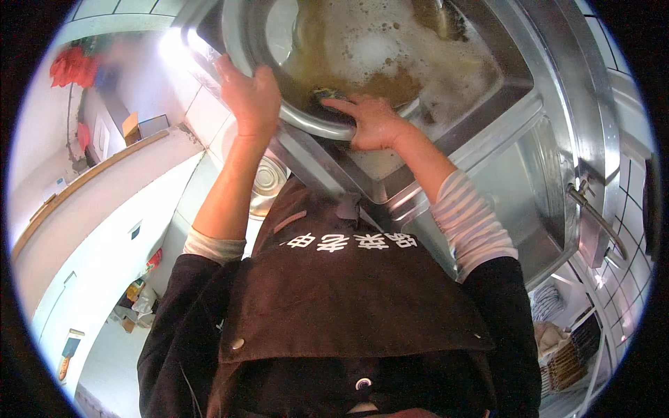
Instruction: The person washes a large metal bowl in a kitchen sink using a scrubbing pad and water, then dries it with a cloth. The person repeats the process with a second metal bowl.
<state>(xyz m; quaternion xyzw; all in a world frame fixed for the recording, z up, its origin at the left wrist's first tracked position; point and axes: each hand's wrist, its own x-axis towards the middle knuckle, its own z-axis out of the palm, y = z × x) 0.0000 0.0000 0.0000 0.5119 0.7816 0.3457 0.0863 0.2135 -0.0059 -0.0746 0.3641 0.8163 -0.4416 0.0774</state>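
Note:
A large round metal basin (240, 42) leans in a sink that holds cloudy, foamy water. My left hand (252, 101) grips its rim on the left, thumb and fingers on either side of the metal. At the basin's near right edge, my right hand (373, 122) reaches inside, fingers bent toward the wet inner wall. Under its fingertips shows a small dark and yellowish pad (327, 93), which looks like a scouring pad. The fingers partly cover it. Murky water with suds and brown patches hides the basin's bottom.
The steel sink's divider (502, 136) separates the sudsy side from a second bowl (516, 202). A curved metal tap (599, 223) stands at the right. A round metal tin (267, 177) sits below my left forearm. A wire rack (582, 341) with stacked things stands lower right.

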